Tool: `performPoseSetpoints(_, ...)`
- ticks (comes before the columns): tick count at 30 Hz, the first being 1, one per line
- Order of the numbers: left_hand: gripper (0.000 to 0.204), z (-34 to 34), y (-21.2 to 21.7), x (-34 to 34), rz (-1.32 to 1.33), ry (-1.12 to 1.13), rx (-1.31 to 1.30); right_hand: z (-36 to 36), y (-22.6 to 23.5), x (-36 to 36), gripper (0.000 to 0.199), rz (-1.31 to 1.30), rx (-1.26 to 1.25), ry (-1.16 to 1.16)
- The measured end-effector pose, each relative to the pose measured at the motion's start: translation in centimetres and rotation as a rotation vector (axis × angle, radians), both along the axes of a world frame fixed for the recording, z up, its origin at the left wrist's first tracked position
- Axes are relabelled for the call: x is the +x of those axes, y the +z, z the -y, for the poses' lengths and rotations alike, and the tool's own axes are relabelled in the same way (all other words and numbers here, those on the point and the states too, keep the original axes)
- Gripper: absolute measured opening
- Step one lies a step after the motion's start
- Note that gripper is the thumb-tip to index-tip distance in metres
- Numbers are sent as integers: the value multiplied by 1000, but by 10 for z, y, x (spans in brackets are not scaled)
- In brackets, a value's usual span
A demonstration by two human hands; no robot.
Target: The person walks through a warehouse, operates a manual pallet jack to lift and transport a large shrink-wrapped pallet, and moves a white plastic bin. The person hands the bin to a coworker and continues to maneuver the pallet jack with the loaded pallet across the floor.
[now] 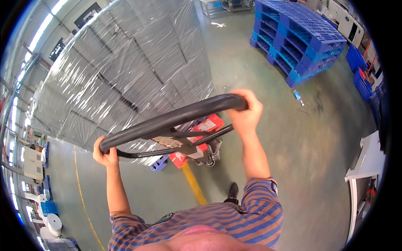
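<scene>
Both of my hands grip the black handle [167, 121] of a red pallet jack [209, 124]. At the handle's left end, my left hand [106, 155] has its fingers wrapped round the bar. My right hand [246, 112] closes round the curved right end, higher in the view. The handle slants up toward the right. Beyond it stands a tall load of grey boxes wrapped in clear film [146, 58]. A blue pallet [160, 163] shows at the load's lower edge, beside the jack's red body. The jack's forks are hidden.
Blue plastic pallets [301, 33] are stacked at the far right, with a small bottle [298, 97] on the floor near them. Blue baskets [362, 83] stand along the right side. A white-topped table [366, 157] is at the near right. Yellow lines [194, 184] mark the floor.
</scene>
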State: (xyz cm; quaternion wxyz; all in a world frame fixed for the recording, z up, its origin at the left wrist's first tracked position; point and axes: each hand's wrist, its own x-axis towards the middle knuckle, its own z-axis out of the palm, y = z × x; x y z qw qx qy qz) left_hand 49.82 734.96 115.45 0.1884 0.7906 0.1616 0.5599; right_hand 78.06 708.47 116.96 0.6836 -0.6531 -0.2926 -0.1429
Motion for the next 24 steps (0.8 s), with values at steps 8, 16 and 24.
performPoseSetpoints(8, 27, -18, -20, 31, 44, -210, -64, 46, -13, -69, 26, -3, 48, -308)
performPoseSetpoints(16, 31, 73, -76, 48, 74, -375, 77, 192, -60, -123, 24, 62, -164, -694)
performPoseSetpoints(24, 26, 82, -93, 43, 56, -300, 142, 199, -61, -137, 22, 49, -178, -685)
